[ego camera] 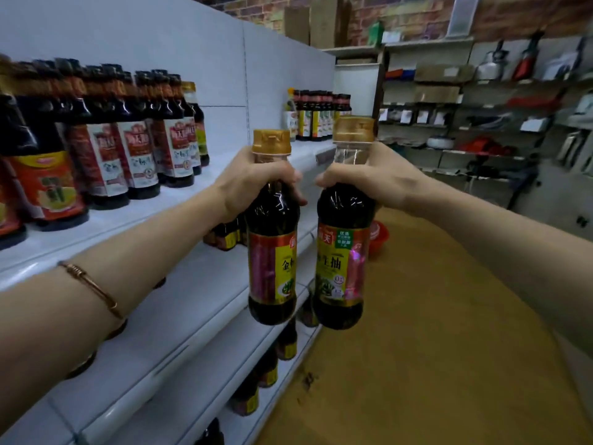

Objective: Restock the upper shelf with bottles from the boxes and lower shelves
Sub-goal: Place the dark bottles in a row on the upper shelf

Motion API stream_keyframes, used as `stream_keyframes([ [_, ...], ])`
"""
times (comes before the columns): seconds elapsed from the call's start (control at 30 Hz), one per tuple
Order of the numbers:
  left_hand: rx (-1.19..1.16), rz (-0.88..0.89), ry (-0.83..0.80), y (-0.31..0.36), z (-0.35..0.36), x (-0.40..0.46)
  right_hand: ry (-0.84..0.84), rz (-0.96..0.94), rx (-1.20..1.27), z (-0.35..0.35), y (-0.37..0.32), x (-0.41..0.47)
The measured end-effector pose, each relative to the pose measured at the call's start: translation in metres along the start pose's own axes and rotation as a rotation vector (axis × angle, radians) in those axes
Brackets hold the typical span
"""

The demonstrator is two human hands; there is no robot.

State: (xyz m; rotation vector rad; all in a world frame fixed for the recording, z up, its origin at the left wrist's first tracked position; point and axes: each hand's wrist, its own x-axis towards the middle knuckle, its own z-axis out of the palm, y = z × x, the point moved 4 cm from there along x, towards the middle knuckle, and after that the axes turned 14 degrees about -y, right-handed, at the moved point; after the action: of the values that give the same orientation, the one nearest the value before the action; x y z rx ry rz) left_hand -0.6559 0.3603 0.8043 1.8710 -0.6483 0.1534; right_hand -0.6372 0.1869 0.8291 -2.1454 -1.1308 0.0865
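**Technician:** Gold-capped, dark-filled: that describes both units in transit. The left hand (253, 181) carries the left bottle (272, 252); the right hand (362, 181) carries the right bottle (345, 261). Why the neck hold?

**Supervisor:** Likely because a neck hold leaves each base free, so a bottle can be set down upright without regripping. Both hang vertically, side by side, close but apparently not touching, in front of the upper shelf (224, 168) edge.

**Technician:** Finger state?

**Supervisor:** On each hand the fingers are wrapped and clamped around the neck just under the cap. The cap projects above the fist; shoulder, label and base hang below it.

**Technician:** Destination?

**Supervisor:** A bare stretch of upper shelf lies between the shelved bottles (141, 149) at left and the far group (317, 117). That gap appears to be the intended slot. More stock stands on the lower shelves (179, 316).
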Motion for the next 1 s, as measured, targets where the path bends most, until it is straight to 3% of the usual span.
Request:
stream_keyframes([
  [0.17,0.024,-0.046,0.024,-0.032,-0.034,0.047,-0.003,-0.006,0.030,-0.023,0.040,0.065],
  [0.67,0.104,-0.062,0.338,-0.116,-0.149,0.214,-0.095,-0.224,0.090,-0.097,0.168,0.285],
  [1.0,0.263,-0.119,0.521,-0.125,-0.225,0.256,-0.184,-0.419,0.201,-0.113,0.181,0.410],
])
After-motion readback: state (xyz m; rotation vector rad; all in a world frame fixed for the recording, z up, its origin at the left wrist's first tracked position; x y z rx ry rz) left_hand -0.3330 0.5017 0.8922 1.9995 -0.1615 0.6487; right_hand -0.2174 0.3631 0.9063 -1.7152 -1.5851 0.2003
